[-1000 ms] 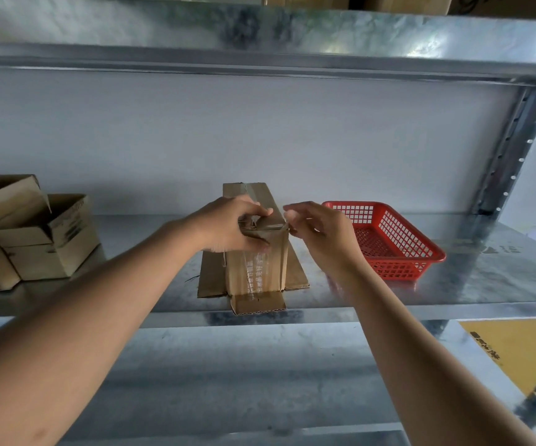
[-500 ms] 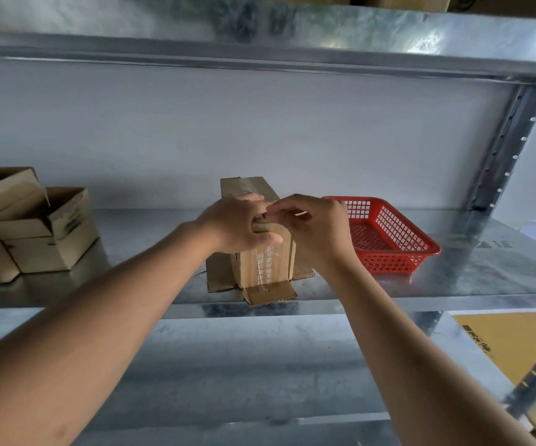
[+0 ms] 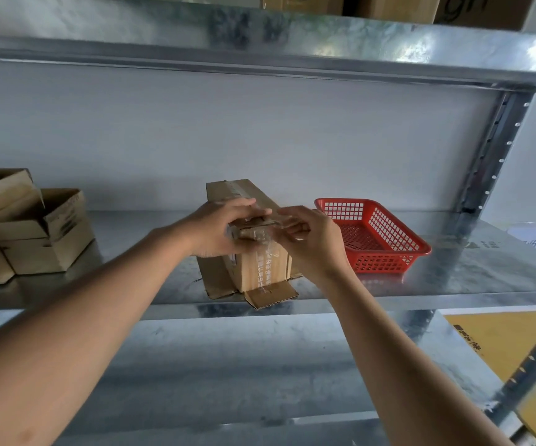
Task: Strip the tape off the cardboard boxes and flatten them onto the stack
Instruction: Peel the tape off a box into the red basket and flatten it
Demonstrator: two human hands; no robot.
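at frame centre my left hand [image 3: 220, 230] clamps the box [image 3: 260, 268] while my right hand [image 3: 308, 233] pinches its clear tape [image 3: 261, 235], which i think could snap if yanked.

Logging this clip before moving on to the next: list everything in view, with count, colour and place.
taped box: 1, brown, middle of the shelf, under both hands
clear tape: 1 strip, transparent, at the box's near top edge
open boxes: at least 2, brown, left on the shelf
basket: 1, red, right of the taped box
shelf: 1, grey metal
upper boxes: several, brown, on the top shelf
left hand: grips the box's top
right hand: fingers pinch the tape
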